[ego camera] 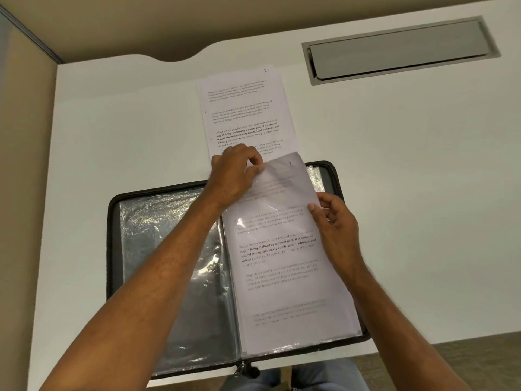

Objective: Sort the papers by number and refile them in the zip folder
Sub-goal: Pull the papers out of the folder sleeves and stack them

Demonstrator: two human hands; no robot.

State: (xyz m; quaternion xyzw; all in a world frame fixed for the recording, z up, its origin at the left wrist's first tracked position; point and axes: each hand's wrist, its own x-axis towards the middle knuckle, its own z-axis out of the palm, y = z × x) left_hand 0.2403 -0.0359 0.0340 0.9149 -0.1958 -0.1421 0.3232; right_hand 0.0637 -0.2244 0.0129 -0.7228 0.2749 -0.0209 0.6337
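- Zip folder (169, 249) lies open on the white table (408, 193).
- Printed sheet (287, 263) sits partly in its right clear sleeve.
- Left hand (234, 176) pinches the sheet's top; right hand (335, 221) pinches its side edge.
- Paper stack (245, 108) lies beyond the folder.

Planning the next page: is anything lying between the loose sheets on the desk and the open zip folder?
Nothing visible does. The white printed sheets lie just beyond the black zip folder on bare white desk; only the left hand overlaps their near edge.

An office: white desk (394, 193) with cable hatch (397, 49).
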